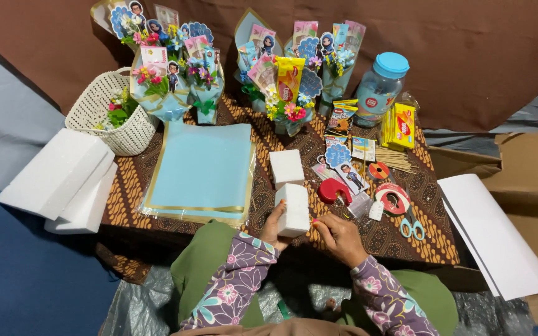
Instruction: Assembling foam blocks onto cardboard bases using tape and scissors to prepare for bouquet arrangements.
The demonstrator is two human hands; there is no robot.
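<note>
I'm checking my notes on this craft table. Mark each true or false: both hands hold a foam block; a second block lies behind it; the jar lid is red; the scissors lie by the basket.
1. Left hand and right hand hold a foam block: true.
2. A second block lies behind it: true.
3. The jar lid is red: false, blue.
4. The scissors lie by the basket: false, they lie far right, by the tape dispenser.

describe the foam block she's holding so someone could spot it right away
Start at the low table with the brown patterned cloth and go to its near edge, just right of the light blue paper. There the left hand grips a white foam block, with the right hand beside it. A second white block lies flat behind it, untouched; this one is held upright.
</note>
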